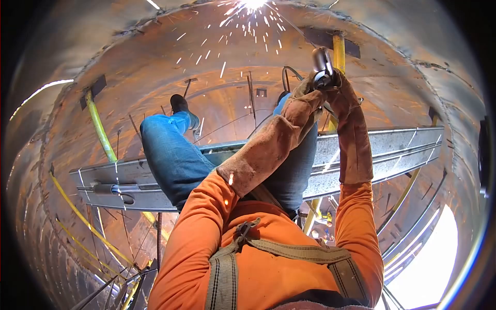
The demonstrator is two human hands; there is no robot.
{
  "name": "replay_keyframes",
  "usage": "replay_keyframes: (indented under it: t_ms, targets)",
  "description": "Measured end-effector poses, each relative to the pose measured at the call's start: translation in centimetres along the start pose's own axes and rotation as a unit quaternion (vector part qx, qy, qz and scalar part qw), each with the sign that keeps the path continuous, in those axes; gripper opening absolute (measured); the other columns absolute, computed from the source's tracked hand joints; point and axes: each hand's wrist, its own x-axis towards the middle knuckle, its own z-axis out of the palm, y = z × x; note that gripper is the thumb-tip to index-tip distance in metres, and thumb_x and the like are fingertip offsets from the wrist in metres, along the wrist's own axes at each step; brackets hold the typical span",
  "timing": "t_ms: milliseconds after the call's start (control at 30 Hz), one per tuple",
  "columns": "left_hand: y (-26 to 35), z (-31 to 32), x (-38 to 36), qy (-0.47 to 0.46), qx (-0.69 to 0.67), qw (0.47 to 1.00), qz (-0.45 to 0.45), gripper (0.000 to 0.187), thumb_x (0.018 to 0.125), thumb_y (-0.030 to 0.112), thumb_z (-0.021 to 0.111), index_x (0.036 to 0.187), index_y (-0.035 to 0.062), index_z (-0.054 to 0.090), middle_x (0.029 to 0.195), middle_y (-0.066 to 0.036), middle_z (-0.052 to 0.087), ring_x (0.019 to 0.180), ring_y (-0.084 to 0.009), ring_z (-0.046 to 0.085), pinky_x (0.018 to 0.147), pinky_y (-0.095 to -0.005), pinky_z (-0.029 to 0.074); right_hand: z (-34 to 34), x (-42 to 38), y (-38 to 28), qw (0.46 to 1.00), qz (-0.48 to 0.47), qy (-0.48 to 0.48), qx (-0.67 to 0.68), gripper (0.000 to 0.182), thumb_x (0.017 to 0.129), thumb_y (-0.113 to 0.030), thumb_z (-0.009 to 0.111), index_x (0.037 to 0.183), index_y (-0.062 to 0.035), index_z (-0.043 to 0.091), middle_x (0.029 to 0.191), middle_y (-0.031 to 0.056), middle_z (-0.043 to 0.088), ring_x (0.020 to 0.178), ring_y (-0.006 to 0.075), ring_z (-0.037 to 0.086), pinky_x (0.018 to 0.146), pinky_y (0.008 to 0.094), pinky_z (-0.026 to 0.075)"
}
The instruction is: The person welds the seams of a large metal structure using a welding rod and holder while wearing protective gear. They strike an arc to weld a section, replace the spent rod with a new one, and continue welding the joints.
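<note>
My left hand (306,98) and my right hand (345,95), both in brown leather welding gloves, are together at the upper right. Both are closed around the handle of a welding electrode holder (322,64), though the gloves hide most of the fingers. A thin rod (292,24) runs from the holder up and left toward a glaring welding arc (253,3) at the top edge. Sparks (222,41) spray downward from the arc over the rusty curved steel wall (217,57). My left forearm crosses in front of my legs.
I straddle a galvanized metal plank (382,150) spanning a round rusty steel shell. Yellow pipe supports (98,124) and thin rods surround it. Below the plank, gaps show a drop with small yellow shapes (328,218). A bright opening (429,258) lies at lower right.
</note>
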Motion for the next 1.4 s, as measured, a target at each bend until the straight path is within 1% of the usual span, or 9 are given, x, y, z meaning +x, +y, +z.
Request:
replay_keyframes:
  t_ms: [300,333,367,700,867,1100,1200,1333,1400]
  targets:
    - [-1.3,-0.1,0.6,0.024,0.027,0.999,0.02,0.047,0.095,0.0,0.055,0.139,0.015,0.06,0.118,0.0,0.065,0.108,-0.0105,0.057,0.098,-0.0352,0.045,0.8,-0.5,0.1,0.998,-0.013,0.03,0.046,0.051,0.093,-0.024,0.081,0.13,0.0038,0.06,0.115,0.017,0.071,0.1,0.0258,0.073,0.09,0.0358,0.064]
    - [-1.3,0.0,0.7,0.026,0.031,0.999,0.022,0.047,0.095,0.0,0.055,0.139,0.015,0.06,0.118,0.0,0.065,0.108,-0.0106,0.057,0.099,-0.0352,0.045,-3.7,0.6,1.0,0.947,-0.073,0.035,-0.312,0.048,0.096,-0.025,0.077,0.131,0.0018,0.06,0.115,0.0154,0.071,0.101,0.0254,0.073,0.089,0.0363,0.063]
    - [-0.2,0.9,0.3,0.029,0.034,0.999,0.025,0.048,0.095,0.0,0.055,0.14,0.015,0.059,0.119,0.0,0.065,0.108,-0.0107,0.057,0.099,-0.0352,0.045,-3.5,1.0,0.1,0.999,0.042,0.022,0.004,0.047,0.1,-0.032,0.071,0.133,0.0001,0.059,0.116,0.0147,0.072,0.102,0.0254,0.073,0.09,0.0381,0.062]
    - [1.2,1.4,-0.6,0.019,-0.028,0.999,-0.031,0.044,0.098,0.007,0.061,0.141,0.0161,0.058,0.12,0.001,0.064,0.107,-0.0108,0.058,0.097,-0.0343,0.046,3.5,-1.9,-0.3,0.995,-0.019,0.1,-0.013,0.03,0.098,-0.013,0.072,0.125,-0.0018,0.065,0.109,0.0076,0.068,0.097,0.0147,0.066,0.084,0.0266,0.056]
    - [0.9,0.8,-0.2,0.03,-0.016,0.999,-0.035,0.041,0.101,0.012,0.064,0.141,0.0171,0.057,0.123,0.0,0.063,0.109,-0.0112,0.058,0.097,-0.0334,0.047,-1.0,-0.4,0.0,0.84,-0.092,0.07,-0.53,0.03,0.094,-0.015,0.076,0.121,-0.0049,0.067,0.11,0.0068,0.072,0.098,0.0164,0.069,0.084,0.0322,0.056]
    - [-0.9,-0.7,0.5,0.046,0.004,0.999,0.012,0.043,0.102,0.011,0.064,0.143,0.0164,0.055,0.118,0.002,0.062,0.106,-0.0091,0.057,0.096,-0.0332,0.047,0.0,0.1,-0.3,0.787,-0.104,0.079,-0.603,0.035,0.09,-0.021,0.08,0.119,-0.0052,0.067,0.105,0.0075,0.074,0.096,0.018,0.07,0.085,0.0345,0.055]
    - [1.5,1.3,-1.2,0.054,-0.022,0.997,-0.05,0.044,0.101,0.011,0.065,0.144,0.0165,0.054,0.115,0.004,0.062,0.104,-0.0075,0.056,0.095,-0.0313,0.046,-3.2,1.0,0.8,0.952,-0.034,0.078,-0.295,0.03,0.094,-0.017,0.076,0.12,-0.0072,0.067,0.107,0.0042,0.072,0.097,0.0149,0.067,0.085,0.031,0.054]
    - [1.6,1.9,-1.1,0.034,-0.038,0.998,-0.035,0.043,0.101,0.01,0.065,0.143,0.0169,0.056,0.115,0.004,0.063,0.103,-0.0076,0.057,0.096,-0.0316,0.045,-0.4,-0.4,-0.1,0.791,-0.138,0.035,-0.595,0.03,0.095,-0.011,0.074,0.122,-0.0041,0.065,0.107,0.0036,0.069,0.096,0.0131,0.065,0.084,0.0265,0.055]
    - [1.9,2.5,-1.0,-0.011,-0.054,0.998,-0.006,0.041,0.1,0.009,0.065,0.139,0.0177,0.061,0.118,0.002,0.065,0.108,-0.0104,0.059,0.1,-0.0335,0.044,0.1,0.3,0.2,0.966,0.002,0.069,-0.248,0.029,0.096,-0.008,0.071,0.124,-0.0032,0.064,0.106,0.0048,0.068,0.095,0.0136,0.066,0.083,0.0262,0.056]
